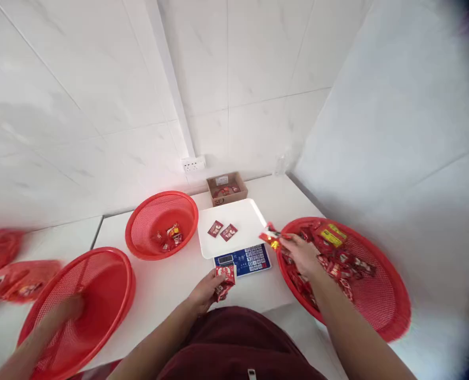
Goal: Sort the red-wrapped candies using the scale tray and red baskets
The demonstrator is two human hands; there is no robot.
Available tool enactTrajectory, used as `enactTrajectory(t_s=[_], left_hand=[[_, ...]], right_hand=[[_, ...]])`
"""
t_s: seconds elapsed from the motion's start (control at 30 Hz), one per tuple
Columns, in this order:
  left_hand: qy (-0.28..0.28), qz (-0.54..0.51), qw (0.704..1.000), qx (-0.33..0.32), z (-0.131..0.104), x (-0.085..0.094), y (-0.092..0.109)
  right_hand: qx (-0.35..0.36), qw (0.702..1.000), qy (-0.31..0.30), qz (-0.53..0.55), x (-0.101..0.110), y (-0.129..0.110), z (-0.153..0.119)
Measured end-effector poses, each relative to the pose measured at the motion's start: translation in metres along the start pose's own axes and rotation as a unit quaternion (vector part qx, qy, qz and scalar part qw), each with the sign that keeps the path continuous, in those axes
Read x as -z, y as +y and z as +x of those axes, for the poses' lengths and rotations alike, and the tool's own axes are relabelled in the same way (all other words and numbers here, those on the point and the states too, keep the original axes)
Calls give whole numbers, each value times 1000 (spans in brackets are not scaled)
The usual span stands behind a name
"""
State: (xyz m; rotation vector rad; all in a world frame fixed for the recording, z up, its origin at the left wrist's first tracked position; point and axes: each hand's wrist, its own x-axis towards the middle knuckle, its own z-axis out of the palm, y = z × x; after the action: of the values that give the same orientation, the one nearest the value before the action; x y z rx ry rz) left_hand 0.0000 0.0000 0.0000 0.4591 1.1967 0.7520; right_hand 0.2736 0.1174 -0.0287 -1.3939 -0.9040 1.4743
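Observation:
My left hand (pixel 206 291) is closed around a few small red packets (pixel 225 279), held in front of the scale (pixel 242 260). Over the near-left rim of the large red basket (pixel 393 316), my right hand (pixel 300 252) grips red and gold wrapped packets (pixel 272 235), blurred at their ends. That basket holds many red wrapped packets (pixel 339 266) and a yellow-labelled one (pixel 333 235). On the scale's white tray (pixel 206 248) lie two flat dark red packets (pixel 228 232), side by side. The scale's blue keypad faces me, partly behind the left hand's packets.
Left of the scale, a red basket (pixel 139 221) holds several packets. A cardboard box (pixel 228 198) with red packets stands behind the tray. At far left, another person's hand (pixel 74 306) reaches into a red basket (pixel 125 279) near red bags (pixel 28 279). A wall socket (pixel 194 164) sits above the table.

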Motion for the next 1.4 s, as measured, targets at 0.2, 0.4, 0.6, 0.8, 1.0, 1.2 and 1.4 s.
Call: enactTrajectory(t_s=[0.2,0.4,0.6,0.8,1.0,1.2,1.4], left_hand=[[15,-5,1000,11,-11,11,-2],[-40,6,999,13,-15,12,-11],[-138,116,983,-33,-11,4,-14],[-103,268,958,-6,-7,-1,-15],[-67,304,950,-25,-4,-5,-15],[-28,271,960,-60,2,0,-24],[-12,201,979,-32,4,9,-28]], right_hand=[[-46,995,-3,93,-74,1,6],[-130,977,-155,-61,-70,10,-44],[-110,923,-328,-170,-80,30,-98],[-106,929,-270,-230,-78,40,-113],[-77,938,-221,-257,-76,33,-122],[-95,939,-250,-216,-77,33,-121],[-115,934,-257,-219,-75,39,-112]])
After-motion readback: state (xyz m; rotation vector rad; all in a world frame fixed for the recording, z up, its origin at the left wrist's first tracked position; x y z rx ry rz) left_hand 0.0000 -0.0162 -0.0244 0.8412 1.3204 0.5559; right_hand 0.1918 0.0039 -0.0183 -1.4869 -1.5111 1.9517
